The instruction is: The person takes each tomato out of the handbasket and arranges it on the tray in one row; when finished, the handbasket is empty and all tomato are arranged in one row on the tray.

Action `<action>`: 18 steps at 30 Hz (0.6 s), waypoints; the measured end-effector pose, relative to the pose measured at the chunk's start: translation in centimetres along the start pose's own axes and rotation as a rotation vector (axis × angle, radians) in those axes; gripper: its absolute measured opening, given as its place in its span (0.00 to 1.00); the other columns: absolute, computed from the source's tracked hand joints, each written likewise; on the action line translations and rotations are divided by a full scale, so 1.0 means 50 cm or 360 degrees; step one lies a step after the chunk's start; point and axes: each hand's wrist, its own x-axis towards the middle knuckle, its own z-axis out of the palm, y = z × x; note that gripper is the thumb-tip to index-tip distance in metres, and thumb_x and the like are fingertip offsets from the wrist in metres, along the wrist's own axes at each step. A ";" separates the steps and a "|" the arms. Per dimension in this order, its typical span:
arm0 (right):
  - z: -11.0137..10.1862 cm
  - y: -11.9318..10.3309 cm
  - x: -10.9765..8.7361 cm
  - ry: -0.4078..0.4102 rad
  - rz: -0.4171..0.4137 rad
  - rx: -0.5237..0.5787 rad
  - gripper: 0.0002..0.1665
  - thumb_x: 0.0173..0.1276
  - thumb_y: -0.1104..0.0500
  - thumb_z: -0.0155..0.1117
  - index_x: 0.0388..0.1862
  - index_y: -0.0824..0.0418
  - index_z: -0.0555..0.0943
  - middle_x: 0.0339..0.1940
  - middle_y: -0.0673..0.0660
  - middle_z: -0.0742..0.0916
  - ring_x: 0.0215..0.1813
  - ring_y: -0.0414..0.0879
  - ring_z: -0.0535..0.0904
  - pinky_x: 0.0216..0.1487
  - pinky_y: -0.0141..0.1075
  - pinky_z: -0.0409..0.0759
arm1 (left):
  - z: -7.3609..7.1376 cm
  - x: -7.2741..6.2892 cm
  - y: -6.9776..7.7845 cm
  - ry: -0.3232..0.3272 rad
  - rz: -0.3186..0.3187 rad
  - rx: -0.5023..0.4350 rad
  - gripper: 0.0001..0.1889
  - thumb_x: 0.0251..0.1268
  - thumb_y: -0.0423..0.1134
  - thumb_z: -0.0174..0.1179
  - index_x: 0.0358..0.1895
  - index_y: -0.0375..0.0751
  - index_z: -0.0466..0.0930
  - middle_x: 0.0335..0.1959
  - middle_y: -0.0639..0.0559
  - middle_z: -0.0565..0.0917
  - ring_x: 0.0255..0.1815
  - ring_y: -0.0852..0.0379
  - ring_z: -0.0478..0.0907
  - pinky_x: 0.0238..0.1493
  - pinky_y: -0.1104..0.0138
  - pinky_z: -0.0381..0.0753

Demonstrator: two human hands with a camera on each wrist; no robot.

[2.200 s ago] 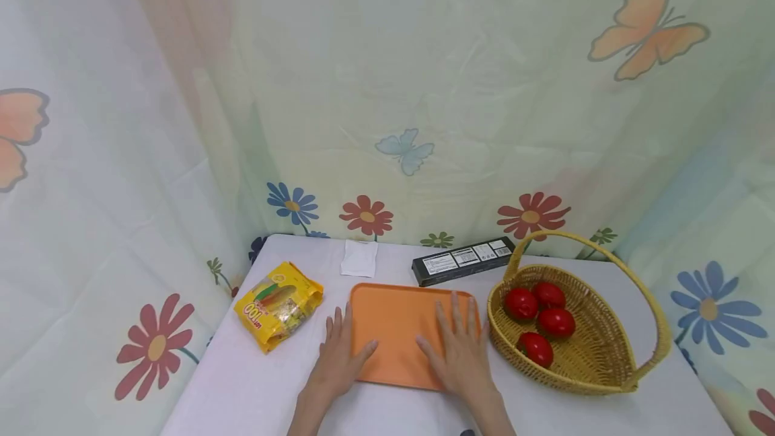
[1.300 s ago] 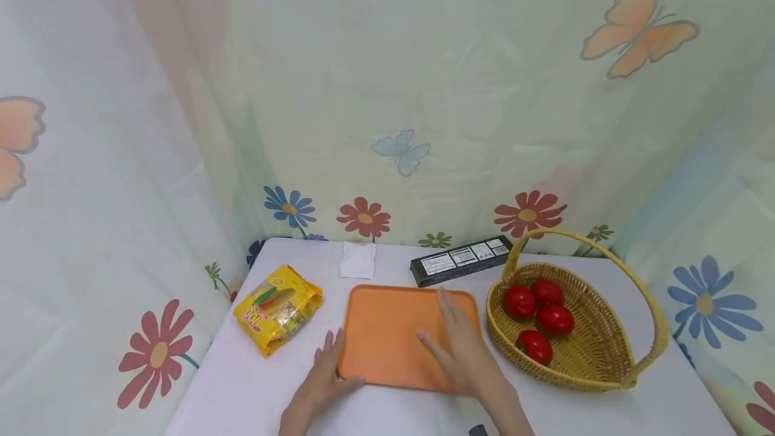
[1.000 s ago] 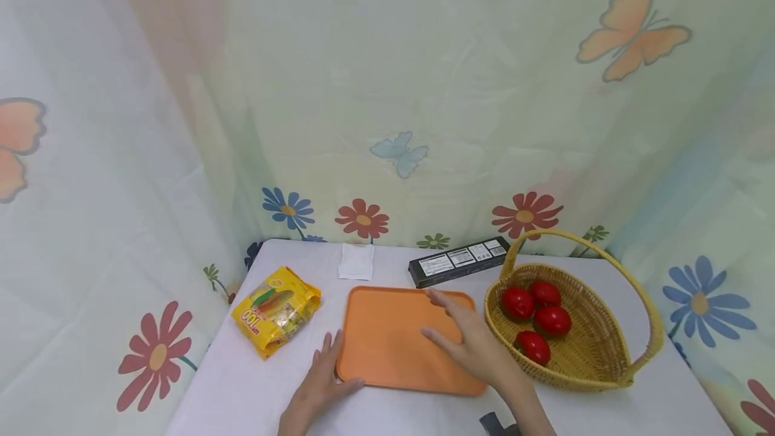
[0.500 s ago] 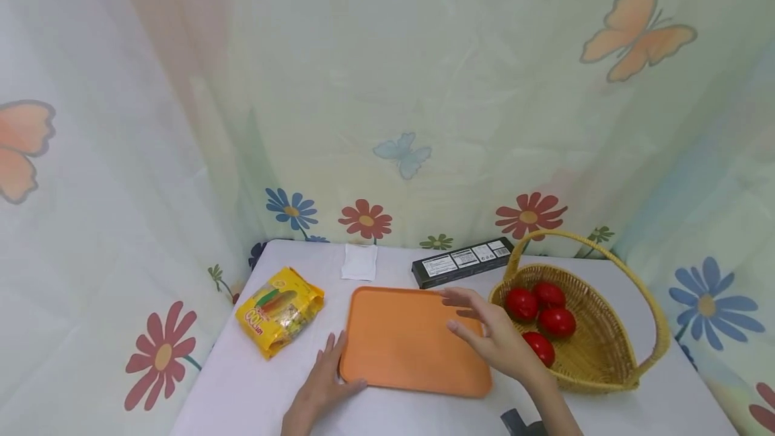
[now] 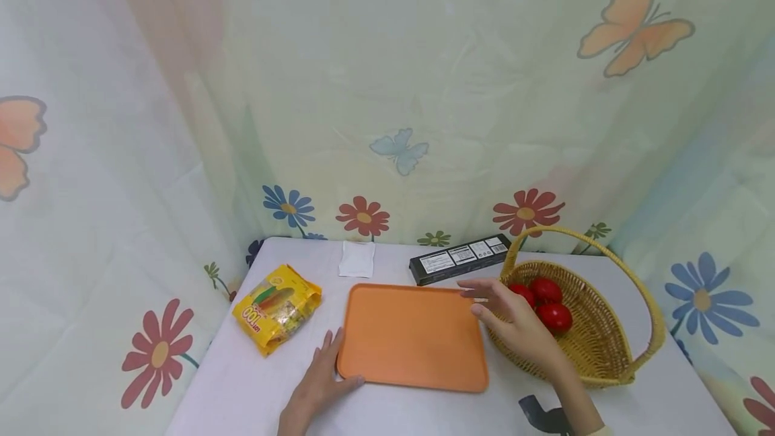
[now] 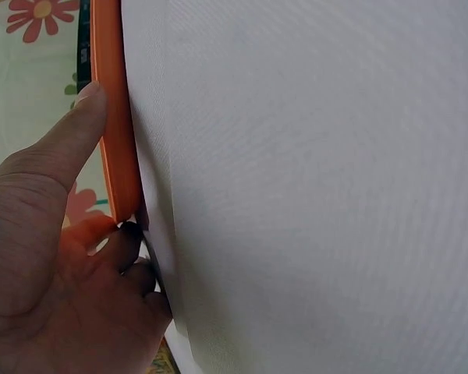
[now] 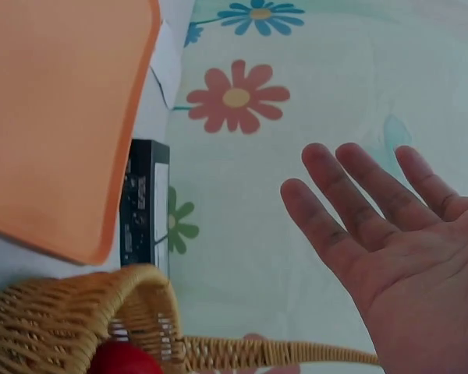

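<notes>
My left hand (image 5: 317, 382) rests at the near left corner of an orange tray (image 5: 412, 338), fingers along its left side. In the left wrist view the thumb (image 6: 74, 136) lies straight against the tray's wall, and the other fingers are at its corner. My right hand (image 5: 511, 318) is over the gap between the tray's right edge and a woven basket (image 5: 596, 348), thumb apart from the fingers and nothing between them. Red tomato-like fruits (image 5: 555, 318) lie in the basket; the hand hides part of them. The right wrist view shows its palm (image 7: 429, 288) bare, fingers spread.
A yellow snack packet (image 5: 278, 308) lies left of the tray. Behind the tray are a small white sachet (image 5: 356, 260) and a long black box (image 5: 460, 260). The basket's tall handle (image 5: 650, 308) arches up at the right. A patterned curtain (image 5: 399, 86) stands behind the white table.
My right hand has lifted off the tray and moved right, to in front of the basket. My left hand has slid slightly toward the tray's near left corner and stayed there.
</notes>
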 end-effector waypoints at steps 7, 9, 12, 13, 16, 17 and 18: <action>-0.058 0.037 0.006 -0.0080 -0.0078 0.0118 0.24 0.81 0.64 0.65 0.72 0.66 0.76 0.67 0.62 0.86 0.66 0.55 0.86 0.61 0.26 0.85 | 0.000 0.000 -0.004 -0.0005 0.0042 -0.0007 0.57 0.61 0.54 0.80 0.88 0.43 0.55 0.88 0.32 0.51 0.87 0.24 0.45 0.86 0.32 0.48; -0.073 0.050 0.009 -0.0117 -0.0106 0.0177 0.24 0.80 0.67 0.65 0.72 0.67 0.76 0.67 0.62 0.87 0.65 0.49 0.86 0.60 0.27 0.87 | 0.000 -0.001 -0.003 -0.0006 0.0031 -0.0009 0.57 0.61 0.54 0.80 0.88 0.43 0.55 0.88 0.32 0.51 0.86 0.23 0.45 0.85 0.31 0.48; -0.094 0.065 0.014 -0.0174 -0.0128 0.0238 0.25 0.78 0.69 0.66 0.71 0.70 0.76 0.65 0.59 0.88 0.64 0.39 0.86 0.59 0.29 0.88 | -0.001 -0.001 -0.001 -0.0006 0.0002 -0.0011 0.57 0.61 0.55 0.80 0.88 0.45 0.56 0.89 0.32 0.51 0.86 0.21 0.45 0.84 0.29 0.50; -0.101 0.068 0.016 -0.0197 -0.0130 0.0248 0.25 0.78 0.69 0.67 0.70 0.71 0.77 0.65 0.58 0.88 0.63 0.38 0.86 0.58 0.29 0.89 | -0.002 -0.001 0.000 -0.0005 -0.0006 -0.0013 0.57 0.61 0.55 0.80 0.88 0.45 0.56 0.89 0.33 0.51 0.86 0.21 0.45 0.84 0.29 0.50; -0.120 0.081 0.023 -0.0233 -0.0110 0.0263 0.24 0.76 0.68 0.69 0.69 0.71 0.78 0.63 0.63 0.89 0.61 0.36 0.87 0.57 0.30 0.90 | -0.003 0.000 0.002 -0.0005 -0.0018 -0.0016 0.57 0.61 0.55 0.80 0.88 0.46 0.56 0.89 0.33 0.51 0.86 0.21 0.45 0.84 0.28 0.50; -0.126 0.086 0.025 -0.0239 -0.0103 0.0253 0.24 0.76 0.68 0.70 0.68 0.71 0.79 0.62 0.66 0.88 0.61 0.36 0.87 0.57 0.30 0.90 | -0.003 -0.001 0.002 -0.0004 -0.0018 -0.0020 0.57 0.61 0.55 0.80 0.88 0.46 0.56 0.89 0.33 0.51 0.86 0.21 0.45 0.83 0.28 0.50; -0.132 0.092 0.027 -0.0243 -0.0092 0.0244 0.24 0.75 0.68 0.71 0.68 0.71 0.79 0.62 0.68 0.88 0.60 0.35 0.87 0.56 0.29 0.89 | -0.003 -0.001 0.003 -0.0003 -0.0017 -0.0021 0.57 0.61 0.55 0.80 0.88 0.46 0.56 0.89 0.33 0.51 0.86 0.21 0.45 0.83 0.28 0.50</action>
